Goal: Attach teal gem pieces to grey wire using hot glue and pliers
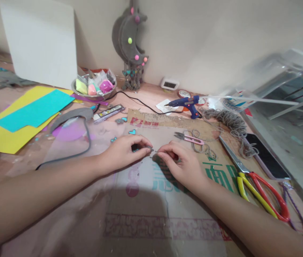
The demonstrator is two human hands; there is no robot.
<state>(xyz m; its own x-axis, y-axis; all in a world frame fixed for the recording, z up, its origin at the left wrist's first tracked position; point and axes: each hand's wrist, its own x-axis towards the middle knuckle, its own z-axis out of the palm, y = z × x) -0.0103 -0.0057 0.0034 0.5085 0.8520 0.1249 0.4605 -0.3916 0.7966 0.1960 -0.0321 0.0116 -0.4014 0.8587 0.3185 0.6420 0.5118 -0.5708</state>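
My left hand (126, 151) pinches a small dark grey piece (149, 148) between thumb and fingertips, low over the printed cardboard sheet (138, 235). Close by on the right, my right hand (180, 162) is closed in a pinch, its fingertips almost meeting the left ones. Whatever it grips is too small to make out. Small blue hearts (132, 132) with grey pieces lie just beyond my left hand. Past my right hand rest pink-handled thread snips (190, 138) and loose loops of grey yarn (207, 150).
Large scissors (258, 189) and a phone (265, 157) lie at right, near a grey yarn bundle (230, 123). Behind stand a blue glue gun (185, 104) with its cord and a metal bowl (73, 85). A grey moon ornament (126, 39) leans at the wall; coloured sheets (15, 137) lie left.
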